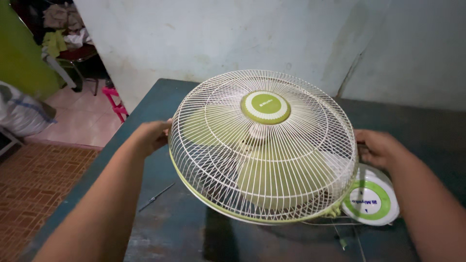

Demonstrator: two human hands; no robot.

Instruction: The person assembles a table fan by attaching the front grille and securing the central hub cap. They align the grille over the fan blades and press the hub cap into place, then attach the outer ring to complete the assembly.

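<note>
**Inspector:** Report what you see from the head view.

**Operator:** I see a fan head (264, 150) with a white wire guard, held tilted above a dark blue-green table (145, 189). It sits near the middle of the scene, its near rim low over the tabletop and its far rim raised. A green and white round cap (265, 107) marks the centre of the guard. Pale green blades (272, 179) show through the wires. A green band runs round the near edge of the guard.

**Inspector:** Hands?

**Operator:** The left hand (151, 136) is on the left rim of the guard, fingers curled against it. The right hand (378, 148) is on the right rim, fingers closed round the edge. Both are clamped on the fan head, one at each side.

**Inspector:** Other items on the table?

**Operator:** A round white disc with a green ring (371, 201) lies flat at the right, just beside the near right edge of the guard and below the right hand. A thin screwdriver (156, 197) lies on the table to the left, near the left forearm and apart from the fan.

**Inspector:** Surroundings?

**Operator:** A stained pale wall (218, 34) stands behind the table. At far left I note a tiled floor (77, 121), a pink stool (115, 103) and a chair heaped with clothes (63, 24). A white sack (22, 114) rests at the left edge.
</note>
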